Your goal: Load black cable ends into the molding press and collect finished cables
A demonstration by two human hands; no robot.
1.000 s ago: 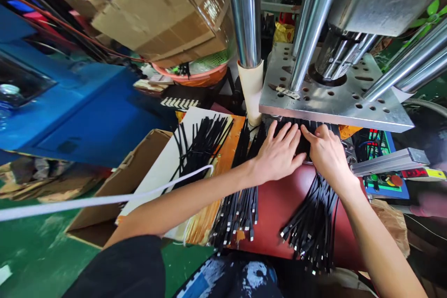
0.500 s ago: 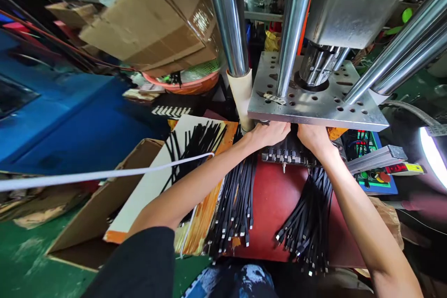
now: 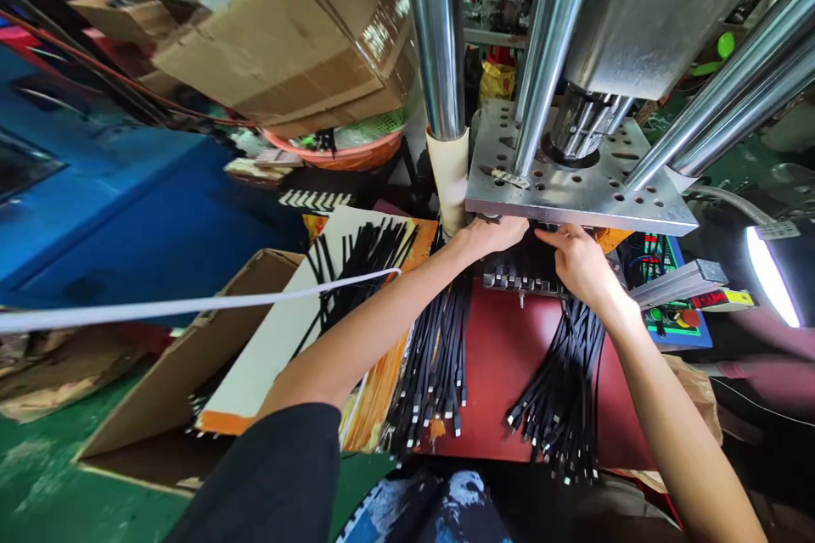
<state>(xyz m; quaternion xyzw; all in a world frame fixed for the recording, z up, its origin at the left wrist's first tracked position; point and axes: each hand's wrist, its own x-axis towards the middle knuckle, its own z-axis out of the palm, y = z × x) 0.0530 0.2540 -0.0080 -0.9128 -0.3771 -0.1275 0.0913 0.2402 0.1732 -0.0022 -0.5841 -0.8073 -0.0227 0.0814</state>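
Note:
Beneath the steel press plate [image 3: 573, 199], my left hand [image 3: 500, 235] reaches in at the left of the black mould [image 3: 523, 278]. Its fingers are curled; anything in them is hidden by the plate and the hand itself. Opposite it, at the mould's right side, my right hand [image 3: 582, 267] holds nothing that I can see. Its fingers are partly stretched and apart, one of them pointing left over the mould. A bundle of black cables [image 3: 553, 407] with metal plug ends hangs from the mould's right side onto the red table [image 3: 490, 356]. More black cables [image 3: 439, 365] lie left of the mould.
Steel columns [image 3: 439, 42] rise around the plate. Left, a white board [image 3: 255, 373] bears more black cables, beside an open cardboard box [image 3: 146, 433]. A white cord [image 3: 191, 312] crosses in front. At right stand a control panel [image 3: 678, 331] and a bright lamp [image 3: 772, 271].
My right hand has drawn back a little from under the plate, and its fingers have come into sight, less curled. My left hand stays about where it was. The view has shifted slightly.

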